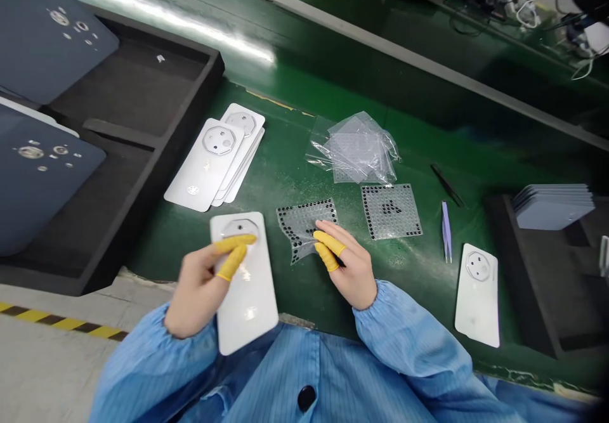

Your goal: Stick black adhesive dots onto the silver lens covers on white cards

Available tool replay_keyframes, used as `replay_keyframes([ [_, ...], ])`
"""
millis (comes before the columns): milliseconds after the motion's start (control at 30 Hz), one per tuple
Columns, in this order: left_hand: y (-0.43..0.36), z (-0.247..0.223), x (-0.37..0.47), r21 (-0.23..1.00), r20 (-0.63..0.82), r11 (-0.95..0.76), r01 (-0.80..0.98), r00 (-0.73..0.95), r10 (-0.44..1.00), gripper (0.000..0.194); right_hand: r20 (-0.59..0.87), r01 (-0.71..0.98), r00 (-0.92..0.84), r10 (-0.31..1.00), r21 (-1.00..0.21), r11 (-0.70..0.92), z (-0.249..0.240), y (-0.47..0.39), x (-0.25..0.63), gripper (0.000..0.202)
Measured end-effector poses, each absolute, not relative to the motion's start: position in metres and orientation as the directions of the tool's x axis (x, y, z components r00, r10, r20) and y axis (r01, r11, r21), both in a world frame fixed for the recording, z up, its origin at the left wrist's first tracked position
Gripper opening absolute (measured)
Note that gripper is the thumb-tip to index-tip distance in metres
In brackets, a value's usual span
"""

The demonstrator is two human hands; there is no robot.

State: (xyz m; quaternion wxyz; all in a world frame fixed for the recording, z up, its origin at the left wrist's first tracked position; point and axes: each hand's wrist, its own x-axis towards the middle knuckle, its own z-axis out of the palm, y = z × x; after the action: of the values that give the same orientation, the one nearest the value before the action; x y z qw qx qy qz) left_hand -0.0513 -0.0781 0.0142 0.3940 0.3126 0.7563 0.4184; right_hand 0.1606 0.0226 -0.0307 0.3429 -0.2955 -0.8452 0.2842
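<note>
My left hand [202,283], with yellow finger cots on thumb and index finger, is over a white phone back cover [259,302] at the bench's front edge. Its fingertips meet in a pinch by the cover's camera ring [242,226]; anything between them is too small to make out. With thumb and index finger, also in yellow cots, my right hand [351,267] grips a clear sheet of small black round pieces [307,214], which is bent and creased at that side. A second such sheet [391,210] lies flat to the right.
Several white covers [204,169] lie stacked at the left, near a black tray [157,137] with blue-grey panels. Clear plastic sheets [361,147] are piled behind. Purple tweezers [446,229], black tweezers [447,185], white covers [478,302] and another black tray [528,296] are right.
</note>
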Motion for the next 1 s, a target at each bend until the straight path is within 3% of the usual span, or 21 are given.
replay_keyframes([
  [100, -0.066, 0.013, -0.030, 0.887, -0.460, 0.452, -0.095, -0.276, 0.844, 0.045, 0.422, 0.257, -0.625, 0.657, -0.684, 0.683, -0.017, 0.021, 0.165, 0.036],
  [233, -0.055, 0.012, -0.012, 0.879, -0.474, 0.434, -0.199, -0.266, 0.839, 0.037, 0.387, 0.216, -0.678, 0.625, -0.708, 0.673, 0.002, 0.020, 0.167, 0.035],
  [333, -0.056, 0.010, -0.007, 0.905, -0.424, 0.401, -0.143, -0.229, 0.876, 0.030, 0.422, 0.206, -0.647, 0.635, -0.705, 0.678, 0.009, 0.024, 0.162, 0.027],
  [500, -0.062, 0.006, -0.001, 0.949, -0.294, 0.310, 0.063, -0.186, 0.938, 0.031, 0.446, 0.159, -0.735, 0.510, -0.618, 0.770, 0.003, 0.030, 0.153, 0.024],
  [733, -0.062, -0.001, 0.002, 0.911, -0.088, 0.156, 0.381, -0.190, 0.978, 0.024, 0.428, 0.153, -0.681, 0.594, -0.711, 0.687, -0.008, 0.023, 0.151, 0.022],
  [867, -0.061, -0.008, -0.014, 0.900, -0.212, 0.266, 0.346, -0.185, 0.960, 0.029, 0.344, 0.231, -0.537, 0.770, -0.818, 0.527, -0.023, 0.028, 0.145, 0.010],
  [933, -0.064, -0.008, -0.030, 0.898, -0.273, 0.338, 0.283, -0.244, 0.931, 0.038, 0.384, 0.267, -0.486, 0.785, -0.790, 0.552, -0.031, 0.032, 0.146, 0.009],
  [1000, -0.071, -0.002, -0.046, 0.910, -0.246, 0.346, 0.227, -0.375, 0.894, 0.053, 0.451, 0.275, -0.478, 0.754, -0.738, 0.616, -0.034, 0.035, 0.147, 0.009],
])
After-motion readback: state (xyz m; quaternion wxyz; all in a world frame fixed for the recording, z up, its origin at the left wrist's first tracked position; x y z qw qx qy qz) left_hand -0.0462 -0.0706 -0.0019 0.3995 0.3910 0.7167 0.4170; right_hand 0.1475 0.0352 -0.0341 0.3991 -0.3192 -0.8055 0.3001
